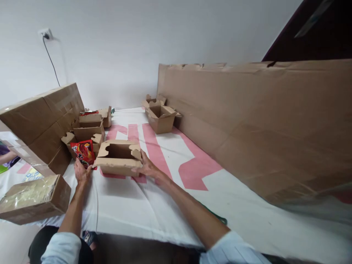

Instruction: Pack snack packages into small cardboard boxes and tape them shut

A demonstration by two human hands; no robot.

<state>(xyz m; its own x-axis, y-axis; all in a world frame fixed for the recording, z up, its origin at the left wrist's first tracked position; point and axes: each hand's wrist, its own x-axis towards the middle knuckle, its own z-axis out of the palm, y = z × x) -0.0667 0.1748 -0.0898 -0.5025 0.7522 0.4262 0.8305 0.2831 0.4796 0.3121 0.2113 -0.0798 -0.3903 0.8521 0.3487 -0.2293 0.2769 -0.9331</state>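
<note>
My left hand (82, 171) grips the lower edge of a shiny red food packet (83, 151), its fingers and thumb closed at the packet's bottom. The packet stands tilted in front of an open cardboard box (69, 139) on the left. Just to its right is another open-topped cardboard box (118, 167), its flaps folded outward and its inside dark. My right hand (147, 165) clasps the right end of this box, thumb at the front and fingers round the side. The box's left end is close to my left hand.
More small open boxes (88, 129) line the left, beside a large carton (52, 121). Two open boxes (162, 123) stand by a long cardboard panel (247, 128) on the right. A taped carton (35, 198) lies front left. Part of another person's arm (6, 157) shows at far left.
</note>
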